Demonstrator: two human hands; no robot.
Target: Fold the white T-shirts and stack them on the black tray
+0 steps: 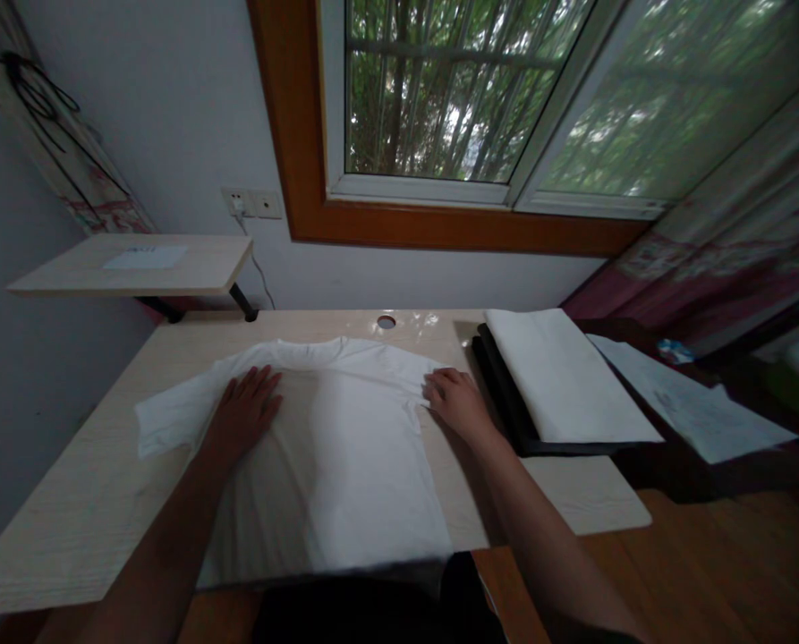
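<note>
1. The left hand point(246, 411) lies palm down on the white T-shirt point(345, 465), on its upper left part; its fingers are extended and grip nothing.
2. The right hand point(458, 404) is well apart from the left one, at the T-shirt's right sleeve, fingertips bent onto the cloth; whether they pinch it, I cannot tell.
3. The T-shirt lies spread on the pale wood-grain desk point(56, 528), neckline at its far end, left sleeve stretched outward, lower end at the desk's near edge. Soft creases run through its body.
4. Right of the T-shirt, near its sleeve, a white sheet point(566, 376) lies over flat black items point(506, 402); whether it is paper or cloth, I cannot tell.
5. Farther right of the T-shirt, beyond that stack, is a loose paper point(694, 398).
6. Beyond the T-shirt's neckline is a round cable hole point(386, 322).
7. Beyond the T-shirt to the left stands a raised shelf point(70, 268) bearing a paper slip point(145, 258).
8. Behind the T-shirt, on the wall, are sockets point(265, 204) and a wood-framed sliding window point(439, 107), with a patterned curtain point(761, 197) to the right.
</note>
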